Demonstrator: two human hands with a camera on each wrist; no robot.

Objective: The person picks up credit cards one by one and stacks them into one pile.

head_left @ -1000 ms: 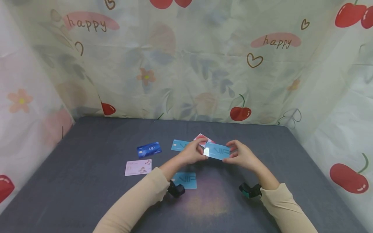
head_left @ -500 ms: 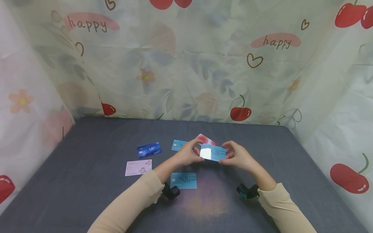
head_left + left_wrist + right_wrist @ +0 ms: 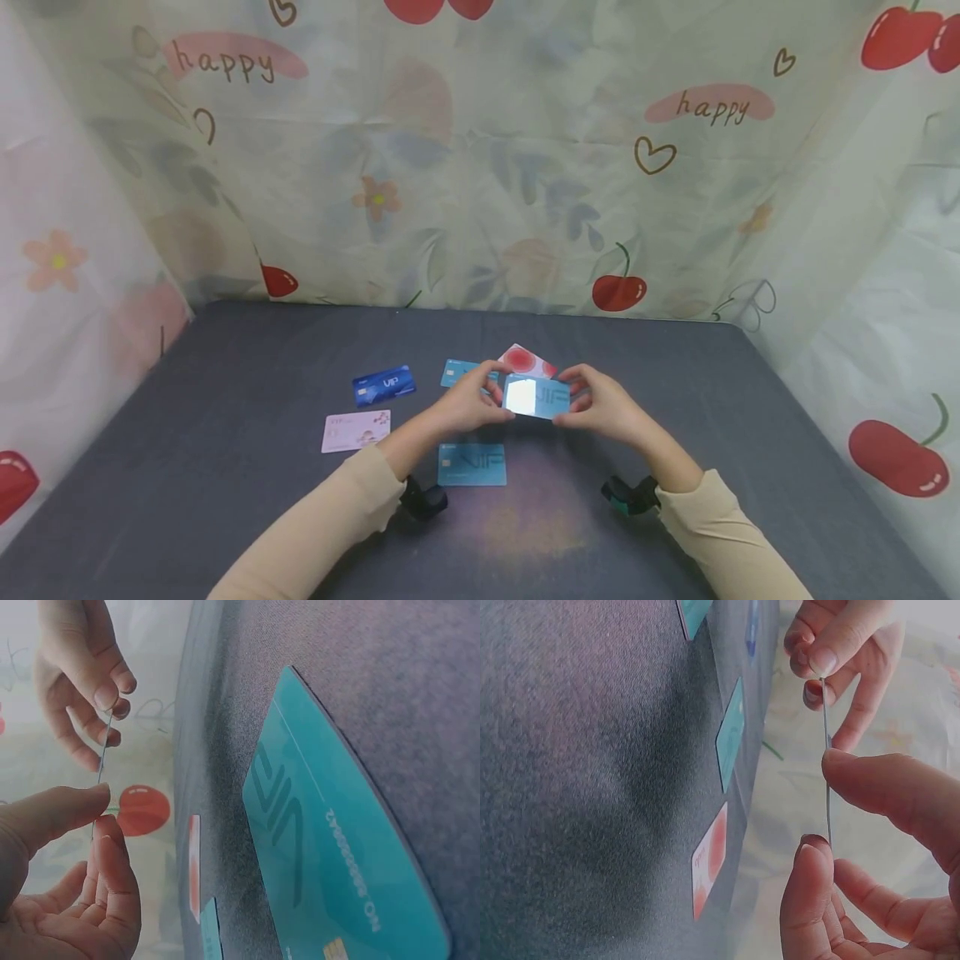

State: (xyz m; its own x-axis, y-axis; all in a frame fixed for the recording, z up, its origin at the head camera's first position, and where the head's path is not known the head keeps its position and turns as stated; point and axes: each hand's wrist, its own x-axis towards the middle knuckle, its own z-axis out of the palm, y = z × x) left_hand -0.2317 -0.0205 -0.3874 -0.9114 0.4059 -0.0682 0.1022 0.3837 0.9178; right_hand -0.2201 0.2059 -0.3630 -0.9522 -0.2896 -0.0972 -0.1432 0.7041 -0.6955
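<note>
A light blue VIP card (image 3: 551,398) is held in the air between both hands, its left half bright with glare in the head view. My left hand (image 3: 467,402) pinches its left end between thumb and fingers. At the opposite end my right hand (image 3: 606,404) grips it the same way. Seen edge-on in the left wrist view, the card is a thin line (image 3: 103,754), well off the table. Just behind it lies a white card with red circles (image 3: 520,358). Another light blue card (image 3: 455,371) is partly covered by my left hand.
A light blue VIP card (image 3: 472,467) lies flat on the dark grey table (image 3: 247,517), nearer the person. Left of the hands are a dark blue VIP card (image 3: 384,386) and a pink card (image 3: 356,432). A patterned curtain (image 3: 480,200) closes off the back.
Both hands have moved left with the held card, and its glare has grown. The near light blue card, partly hidden by the left wrist before, is now fully visible.
</note>
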